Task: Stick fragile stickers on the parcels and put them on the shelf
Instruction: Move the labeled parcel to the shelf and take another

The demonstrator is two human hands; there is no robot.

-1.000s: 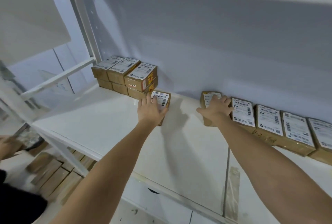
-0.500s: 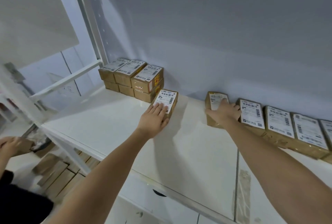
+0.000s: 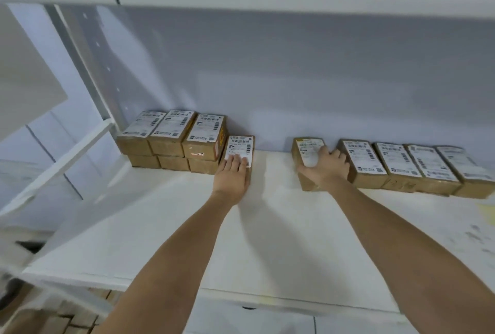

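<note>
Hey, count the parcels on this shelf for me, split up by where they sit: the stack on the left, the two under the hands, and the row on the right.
Stacked parcels on the left: 6, as 3 on top of 3
Parcel under the left hand: 1
Parcel under the right hand: 1
Row of parcels on the right: 4 in view
Total: 12 parcels on the shelf

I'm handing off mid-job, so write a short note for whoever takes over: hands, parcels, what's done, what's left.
Left hand: flat, fingers straight, resting on a single parcel beside the two-high stack at the back left of the shelf.
Right hand: curled grip on a parcel at the left end of the right row.
Done: both parcels sit on the shelf by their groups.
Left: release both. Fragile stickers on these two cannot be made out, so check them.
</note>
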